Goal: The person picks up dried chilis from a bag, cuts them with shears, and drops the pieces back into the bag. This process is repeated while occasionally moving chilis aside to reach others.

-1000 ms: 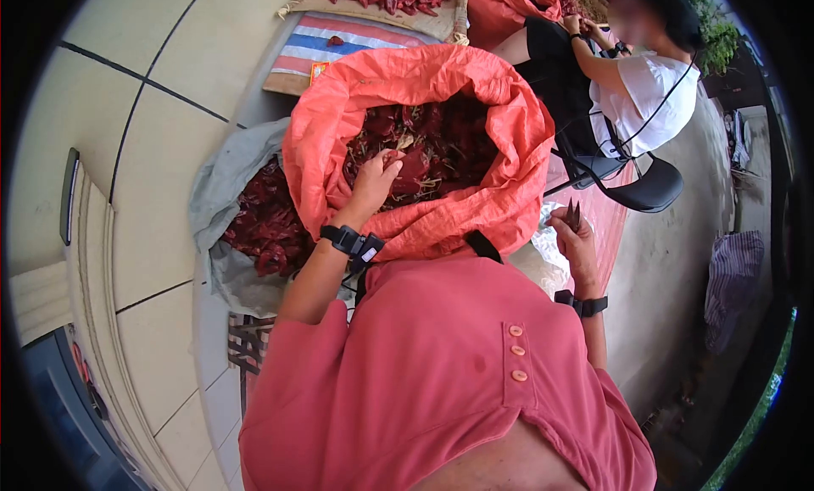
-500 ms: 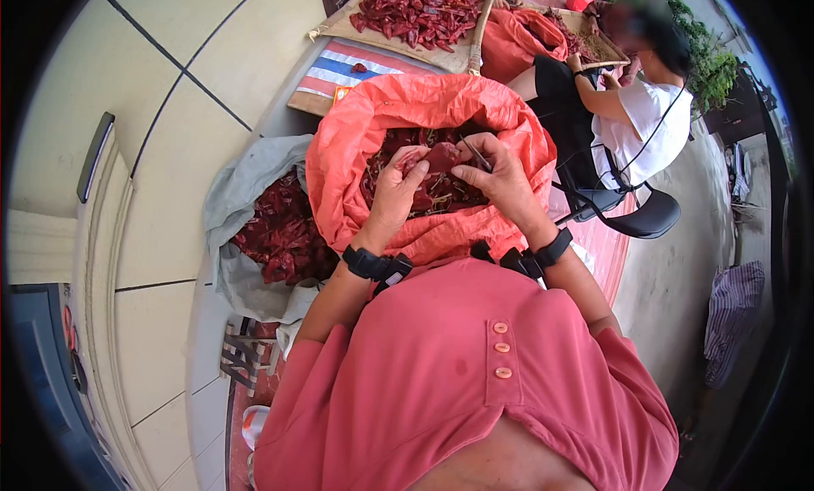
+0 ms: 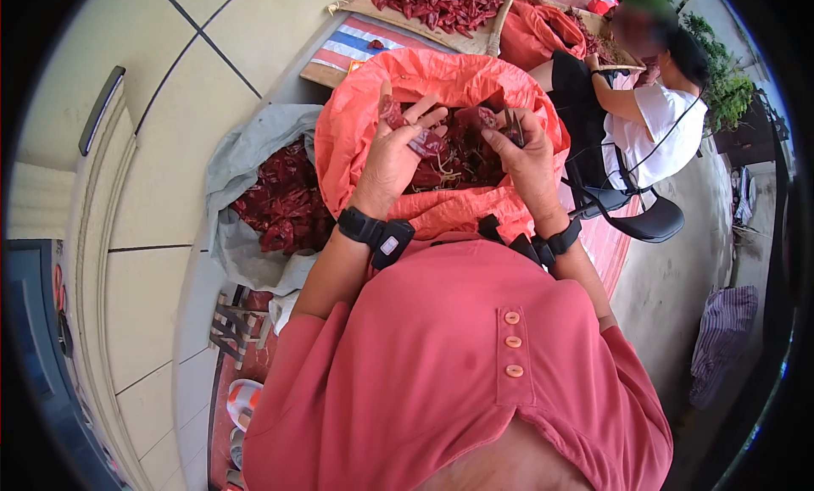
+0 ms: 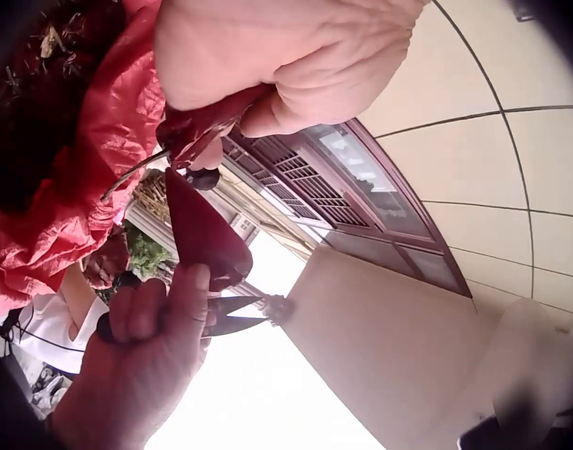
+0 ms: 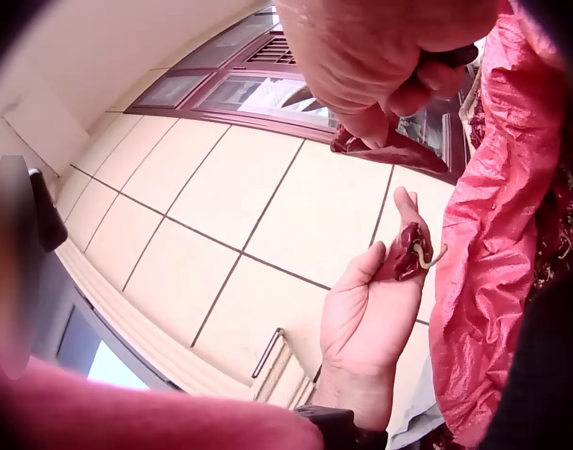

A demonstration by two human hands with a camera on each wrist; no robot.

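Palm up over the open red sack [image 3: 339,177], my left hand [image 3: 386,164] has its fingers spread, with dried red chilies [image 3: 427,143] lying across them. In the right wrist view, a curved stem sticks out of the chili [image 5: 411,253] on the left hand [image 5: 366,314]. My right hand [image 3: 532,160] pinches another red chili [image 3: 477,118] between thumb and finger and grips small dark scissors [image 3: 514,131], whose blades stand apart in the left wrist view. More chilies with stems fill the sack below both hands.
A grey sack [image 3: 222,173] of chilies stands at the left. Behind are a tray [image 3: 360,3] of chilies and a striped bag [image 3: 352,46]. A person in a white top [image 3: 666,118] sits at the right near a black chair seat [image 3: 649,224].
My right hand came up from the right side to meet the left over the sack. Since then the hands have moved apart, and the left fingers have spread.
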